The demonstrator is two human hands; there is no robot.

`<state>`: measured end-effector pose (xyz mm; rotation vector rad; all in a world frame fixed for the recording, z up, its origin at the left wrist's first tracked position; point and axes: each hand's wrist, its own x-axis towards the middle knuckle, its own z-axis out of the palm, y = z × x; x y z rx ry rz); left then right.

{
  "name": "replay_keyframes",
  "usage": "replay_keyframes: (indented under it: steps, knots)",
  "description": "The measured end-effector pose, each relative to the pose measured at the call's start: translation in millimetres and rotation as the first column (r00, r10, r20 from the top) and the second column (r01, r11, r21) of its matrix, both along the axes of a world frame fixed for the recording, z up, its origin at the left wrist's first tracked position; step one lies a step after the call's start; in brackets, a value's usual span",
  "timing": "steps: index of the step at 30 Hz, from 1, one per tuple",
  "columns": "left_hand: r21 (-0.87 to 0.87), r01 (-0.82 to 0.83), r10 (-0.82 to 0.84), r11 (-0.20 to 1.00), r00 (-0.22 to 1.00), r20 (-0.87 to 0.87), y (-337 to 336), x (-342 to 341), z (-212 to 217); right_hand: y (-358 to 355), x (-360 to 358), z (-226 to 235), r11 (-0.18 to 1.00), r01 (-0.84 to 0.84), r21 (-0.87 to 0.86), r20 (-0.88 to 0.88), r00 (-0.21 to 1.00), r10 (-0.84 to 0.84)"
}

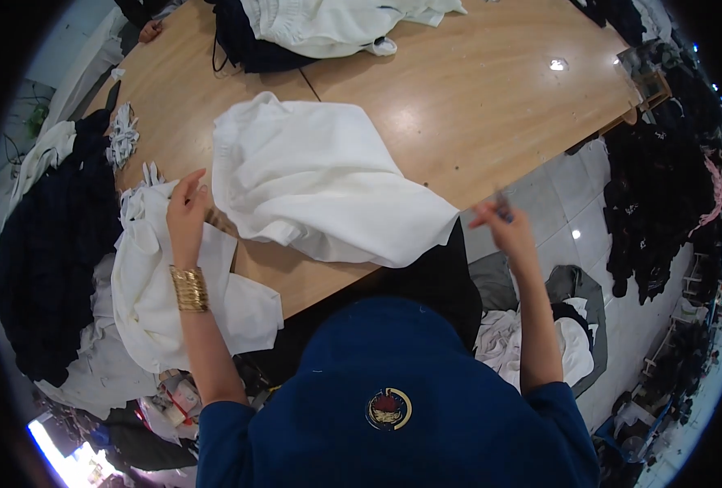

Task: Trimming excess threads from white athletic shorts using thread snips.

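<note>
White trousers (312,175) with a gathered elastic waistband lie crumpled on the wooden table in front of me, one end hanging over the near edge. Just left of the waistband is my left hand (187,200), raised with its fingers apart and nothing seen in it; a gold bangle cuff sits on that wrist. Beyond the trousers' right tip, my right hand (503,228) is closed around a small dark object (503,207), too blurred to tell its kind. Another white garment (190,293) drapes over the table's left corner under my left forearm.
More white and navy garments (320,28) are piled at the table's (491,106) far side. A dark heap of clothing (52,252) stands at left, with white scraps (122,134) beside it. Another person's hand (150,31) rests at the far left. Black garments (654,203) lie right.
</note>
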<state>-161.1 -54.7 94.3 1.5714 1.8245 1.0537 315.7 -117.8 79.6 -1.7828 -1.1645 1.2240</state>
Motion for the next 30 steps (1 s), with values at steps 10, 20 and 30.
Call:
replay_keyframes:
  steps: [10, 20, 30]
  knots:
    - [0.162, 0.328, -0.308, 0.931, 0.941, -0.138, -57, 119, 18, -13, -59, -35, 0.991, -0.049, 0.125, 0.016, 0.999, 0.047]
    - [0.218, 0.359, -0.420, 0.907, 0.804, 0.421, -54, 106, 50, 5, -47, 91, 0.954, 0.154, 0.256, -0.544, 0.839, 0.011]
    - [0.224, -0.139, 0.157, 0.965, 0.985, -0.065, -41, 7, 22, 22, -89, 76, 0.923, -0.288, 0.254, 0.003, 0.955, 0.298]
